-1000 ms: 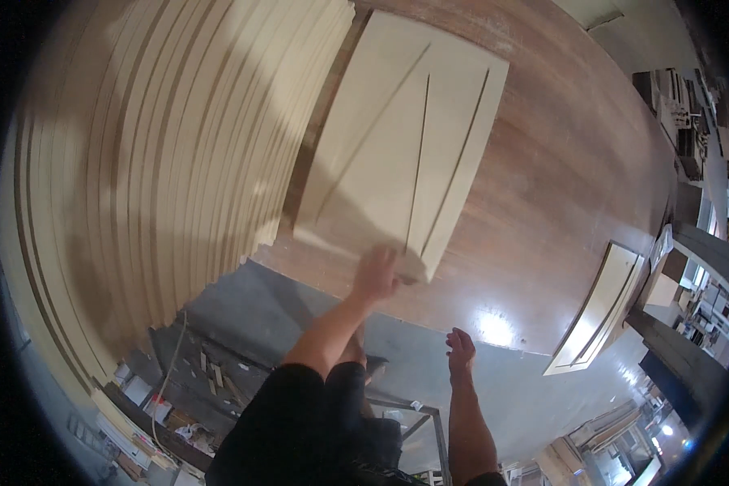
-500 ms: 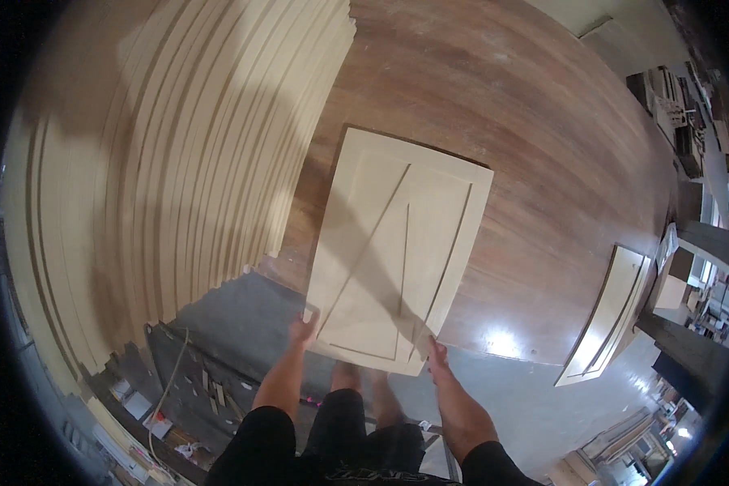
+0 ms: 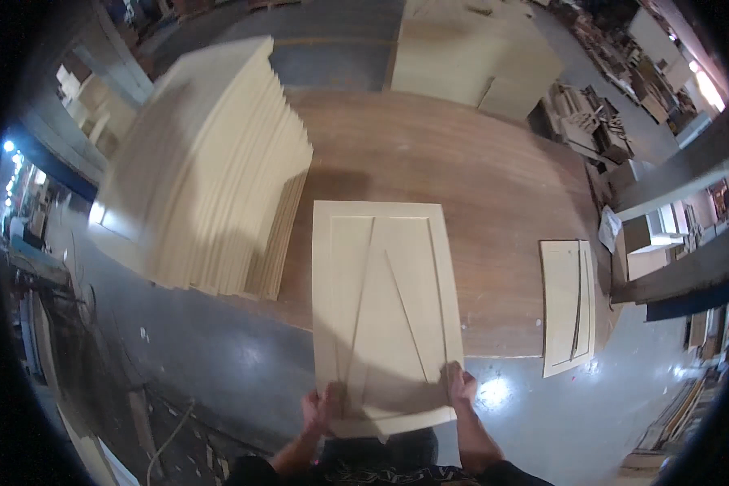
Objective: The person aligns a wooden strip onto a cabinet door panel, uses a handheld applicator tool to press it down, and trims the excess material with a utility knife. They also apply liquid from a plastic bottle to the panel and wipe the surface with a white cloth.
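At brown wooden tabletop, holds framed cream door panel at six o'clock, pinching side edges with left hand and right hand; may let far end dip if grip slips.

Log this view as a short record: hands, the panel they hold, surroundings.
Left hand: gripping left edge of the framed panel, near its lower end
Right hand: gripping right edge, near the lower end
Panel detail: pale, recessed middle, two thin slanting lines inside
Surface beyond: brown tabletop
Left side: tall stack of pale panels
Right side: narrower-looking pale panel, at the tabletop's near edge
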### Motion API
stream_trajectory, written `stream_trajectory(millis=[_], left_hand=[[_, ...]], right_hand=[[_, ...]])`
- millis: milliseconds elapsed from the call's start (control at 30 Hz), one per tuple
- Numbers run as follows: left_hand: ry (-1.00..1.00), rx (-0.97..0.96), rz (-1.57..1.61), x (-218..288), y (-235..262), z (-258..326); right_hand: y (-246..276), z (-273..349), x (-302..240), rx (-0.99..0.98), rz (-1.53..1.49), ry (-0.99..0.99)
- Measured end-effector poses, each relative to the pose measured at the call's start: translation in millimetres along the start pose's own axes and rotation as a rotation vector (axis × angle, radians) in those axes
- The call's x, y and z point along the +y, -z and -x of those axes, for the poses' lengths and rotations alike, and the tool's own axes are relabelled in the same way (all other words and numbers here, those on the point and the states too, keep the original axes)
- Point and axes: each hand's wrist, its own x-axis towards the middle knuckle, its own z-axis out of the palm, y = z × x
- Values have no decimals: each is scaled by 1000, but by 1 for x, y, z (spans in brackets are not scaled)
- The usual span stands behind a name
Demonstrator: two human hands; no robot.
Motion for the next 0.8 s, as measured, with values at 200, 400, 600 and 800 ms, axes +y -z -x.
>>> stream_trajectory(millis=[200,400,600,800], left_hand=[[-147,-175,-26,-21,23,80],[-428,-255,507,292,-25,172],[-764,-566,338,266,-10,212],[-742,-614,292,260,-1,238]], right_hand=[[151,119,14,131,-667,244],[244,168,77,338,-500,411],[329,234,-50,486,-907,654],[375,243,-88,563,-918,865]])
